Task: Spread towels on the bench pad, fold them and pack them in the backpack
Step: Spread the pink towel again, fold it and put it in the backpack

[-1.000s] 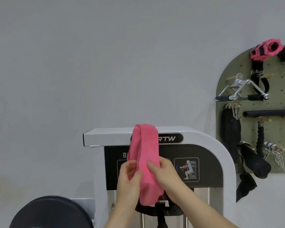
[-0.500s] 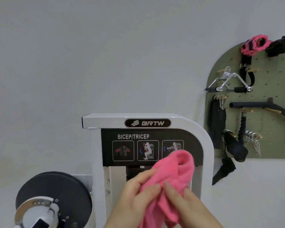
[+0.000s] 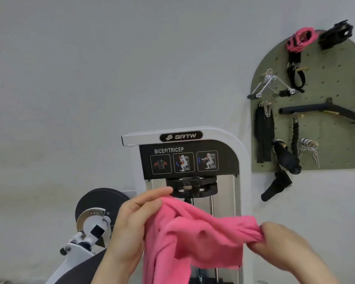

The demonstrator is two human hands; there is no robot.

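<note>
Both hands grip a soft pink terry towel (image 3: pixel 193 236) in the lower middle of the frame — the left hand (image 3: pixel 129 232) pinches its upper left edge, the right hand (image 3: pixel 283 244) bunches the right end — stretched before a white BRTW bicep/tricep machine (image 3: pixel 182 138). A green arched pegboard (image 3: pixel 336 124) hangs at upper right.

wall (image 3: pixel 90 78): plain grey | pegboard (image 3: pixel 336 140): right | machine (image 3: pixel 230 140): white, centre

towel (image 3: pixel 193 236) between both hands, machine (image 3: pixel 184 152) behind, pegboard (image 3: pixel 324 124) right on wall
</note>
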